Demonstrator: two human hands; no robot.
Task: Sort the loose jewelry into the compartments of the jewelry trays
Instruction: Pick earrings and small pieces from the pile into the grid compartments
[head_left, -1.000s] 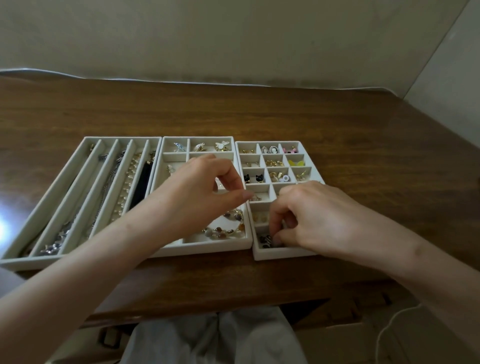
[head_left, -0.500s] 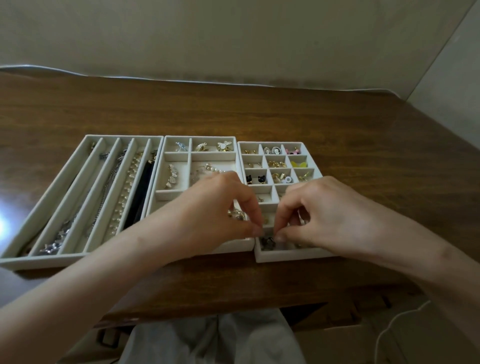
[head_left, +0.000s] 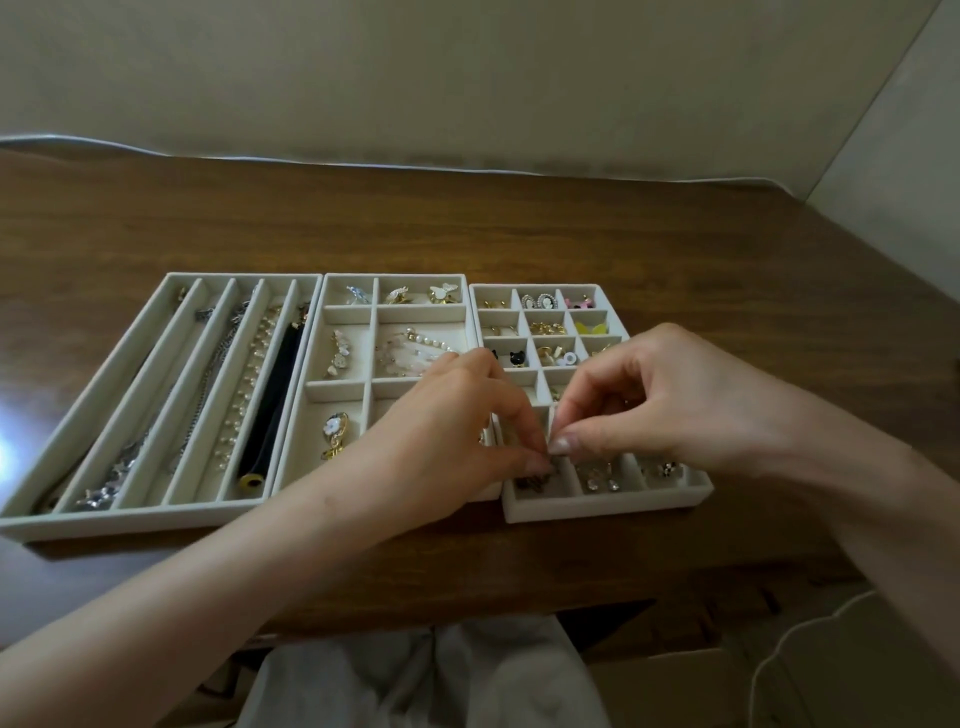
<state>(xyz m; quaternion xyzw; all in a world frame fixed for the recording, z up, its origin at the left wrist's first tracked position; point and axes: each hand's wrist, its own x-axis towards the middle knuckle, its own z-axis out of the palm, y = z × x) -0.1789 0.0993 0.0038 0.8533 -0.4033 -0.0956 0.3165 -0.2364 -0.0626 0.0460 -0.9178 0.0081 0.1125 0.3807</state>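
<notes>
Three pale jewelry trays sit side by side on the wooden table. The left tray (head_left: 36, 462) has long slots with chains, a pearl strand and a black choker. The middle tray (head_left: 345, 314) holds brooches and a pearl bracelet (head_left: 415, 348). The right tray (head_left: 608, 501) has small cells with earrings. My left hand (head_left: 447, 436) and my right hand (head_left: 660, 400) meet fingertip to fingertip over the front left cell of the right tray, both pinching a small dark earring (head_left: 550, 462), mostly hidden by the fingers. More dark pieces (head_left: 530, 483) lie in that cell.
The table's front edge (head_left: 467, 608) runs just below the trays. A wall stands behind the table and a white panel at the right. Pale cloth on my lap (head_left: 415, 675) shows under the table edge.
My left hand moved right from over the middle tray to the right tray's front left cell. My right hand's fingertips came up to meet it, and both now pinch the small piece.
</notes>
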